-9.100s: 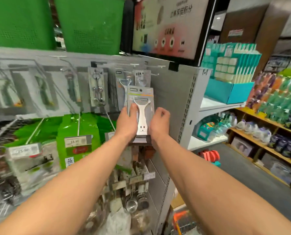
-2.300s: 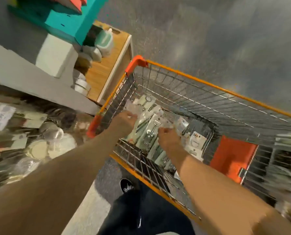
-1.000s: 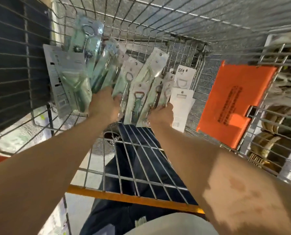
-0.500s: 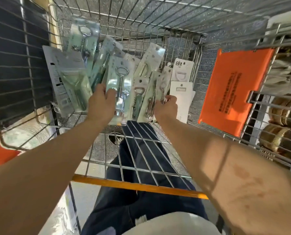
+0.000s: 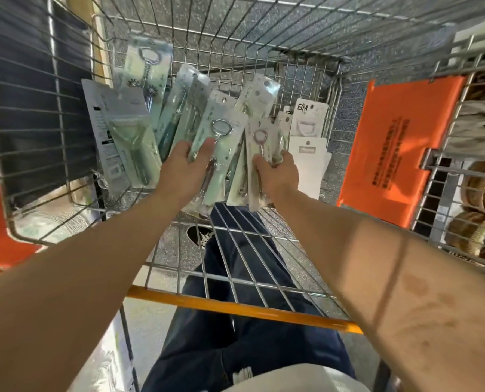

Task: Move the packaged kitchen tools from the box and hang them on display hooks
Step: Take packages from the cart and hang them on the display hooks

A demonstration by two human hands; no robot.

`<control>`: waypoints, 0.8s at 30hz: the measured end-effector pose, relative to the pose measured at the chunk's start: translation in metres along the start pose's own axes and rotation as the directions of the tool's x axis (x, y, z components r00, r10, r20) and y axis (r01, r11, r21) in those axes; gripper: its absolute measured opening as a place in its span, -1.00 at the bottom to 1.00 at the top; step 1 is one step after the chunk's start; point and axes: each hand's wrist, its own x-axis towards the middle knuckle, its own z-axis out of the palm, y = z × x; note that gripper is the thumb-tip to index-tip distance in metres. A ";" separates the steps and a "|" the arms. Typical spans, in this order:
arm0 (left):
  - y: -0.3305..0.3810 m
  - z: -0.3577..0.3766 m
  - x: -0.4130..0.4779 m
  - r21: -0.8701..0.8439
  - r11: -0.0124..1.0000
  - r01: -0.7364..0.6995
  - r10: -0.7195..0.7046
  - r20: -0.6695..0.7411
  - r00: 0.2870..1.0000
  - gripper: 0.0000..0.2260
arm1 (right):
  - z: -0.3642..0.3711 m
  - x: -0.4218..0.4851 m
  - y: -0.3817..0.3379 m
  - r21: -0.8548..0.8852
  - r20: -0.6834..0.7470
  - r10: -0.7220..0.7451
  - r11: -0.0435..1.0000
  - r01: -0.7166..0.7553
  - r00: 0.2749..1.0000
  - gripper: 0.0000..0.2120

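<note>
Both of my arms reach into a wire shopping cart (image 5: 235, 38) that holds several carded kitchen tools. My left hand (image 5: 183, 171) grips a pale green carded bottle opener (image 5: 221, 142) with the thumb laid over its front. My right hand (image 5: 279, 172) pinches a white carded opener with a pink ring (image 5: 259, 142), with more packs bunched behind it. A carded peeler (image 5: 125, 137) leans against the cart's left side. White cards (image 5: 307, 137) stand at the back right of the pile.
An orange child-seat flap (image 5: 399, 148) hangs on the cart's right wall. The orange handle bar (image 5: 244, 308) crosses below my forearms. Woven goods (image 5: 481, 210) show through the right mesh. My dark trousers and a shoe (image 5: 203, 236) are visible under the cart floor.
Since hanging a peeler on the display hooks, I have turned to the cart. In the last second both hands sorted the packs and now hold separate carded openers.
</note>
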 end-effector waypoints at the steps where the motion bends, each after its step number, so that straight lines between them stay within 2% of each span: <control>1: -0.001 0.001 0.001 0.010 1.000 -0.002 0.002 -0.005 1.000 -0.57 | 0.002 -0.002 -0.004 0.021 0.008 0.000 1.000 0.000 1.000 -0.45; 4: -0.001 0.000 0.003 0.006 1.000 0.015 -0.015 -0.002 1.000 -0.67 | 0.007 -0.007 -0.013 0.068 -0.018 0.047 0.997 -0.046 0.999 -0.32; 5: 0.000 0.000 0.003 -0.006 1.000 0.014 -0.014 -0.004 1.000 -0.68 | 0.006 -0.009 -0.015 0.098 -0.024 0.044 0.994 -0.041 0.999 -0.33; 9: 0.002 0.002 0.005 -0.050 0.998 0.032 -0.030 0.028 0.999 -0.64 | 0.005 -0.018 -0.015 0.237 0.030 -0.003 0.971 -0.004 1.000 -0.60; 11: 0.006 0.003 0.005 -0.093 0.995 0.037 -0.034 0.033 0.999 -0.56 | 0.010 -0.025 -0.017 0.273 0.054 -0.048 0.961 0.031 0.997 -0.65; 13: 0.009 0.004 0.006 -0.117 0.993 0.030 -0.029 0.009 1.000 -0.47 | 0.016 -0.034 -0.026 0.359 0.113 -0.043 0.933 0.000 0.993 -0.58; 15: 0.009 0.004 0.008 -0.117 0.992 0.040 -0.040 -0.001 0.999 -0.47 | 0.022 -0.047 -0.037 0.424 0.179 -0.025 0.904 -0.054 0.984 -0.50; 16: 0.011 0.003 0.008 -0.104 0.994 0.044 -0.045 -0.004 0.999 -0.47 | 0.025 -0.050 -0.042 0.434 0.199 -0.008 0.897 -0.081 0.980 -0.46; 18: 0.013 0.001 0.008 -0.085 0.995 0.044 -0.047 -0.031 0.998 -0.32 | 0.027 -0.057 -0.053 0.396 0.234 0.026 0.911 -0.120 0.972 -0.37; 20: 0.015 -0.001 0.009 -0.077 0.994 0.077 -0.079 -0.033 0.996 -0.25 | 0.028 -0.058 -0.057 0.401 0.243 0.040 0.906 -0.138 0.969 -0.38; 24: 0.013 0.000 0.016 -0.130 0.980 0.149 -0.156 -0.047 0.987 -0.47 | 0.032 -0.057 -0.062 0.372 0.171 -0.018 0.927 -0.048 0.985 -0.44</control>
